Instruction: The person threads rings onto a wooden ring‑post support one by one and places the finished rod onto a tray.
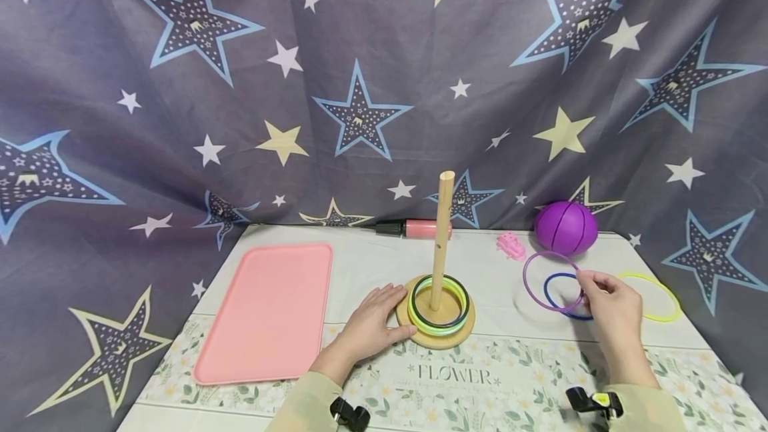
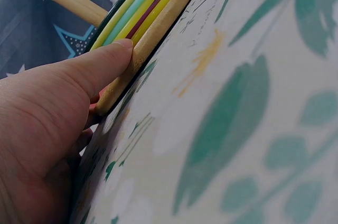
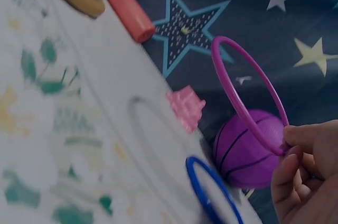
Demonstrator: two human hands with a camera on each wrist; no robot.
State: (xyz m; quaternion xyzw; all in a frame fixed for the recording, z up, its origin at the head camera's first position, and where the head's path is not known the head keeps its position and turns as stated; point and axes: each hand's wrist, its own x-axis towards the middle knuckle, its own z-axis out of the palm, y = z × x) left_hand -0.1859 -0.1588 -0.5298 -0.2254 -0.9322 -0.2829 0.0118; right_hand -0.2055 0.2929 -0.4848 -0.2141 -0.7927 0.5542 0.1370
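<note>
A wooden peg (image 1: 443, 239) rises from a round wooden base (image 1: 441, 343). Around its foot lies a stack of coloured rings (image 2: 125, 17), the top one black, with light green, yellow and dark red under it. My left hand (image 1: 373, 320) rests against the base's left side, fingers extended, its thumb on the base rim beside the rings. To the right, my right hand (image 1: 615, 305) pinches a purple ring (image 3: 236, 103) between thumb and fingers, tilted up above the table. Below it lies a blue ring (image 3: 202, 187); a yellow ring (image 1: 671, 299) is partly hidden behind that hand.
A pink tray (image 1: 264, 315) lies at the left. Along the back are a red-and-black cylindrical tool (image 1: 420, 229), a small pink toy (image 1: 511, 245) and a purple ball (image 1: 566, 228). A star-patterned cloth (image 1: 360, 39) hangs behind the table.
</note>
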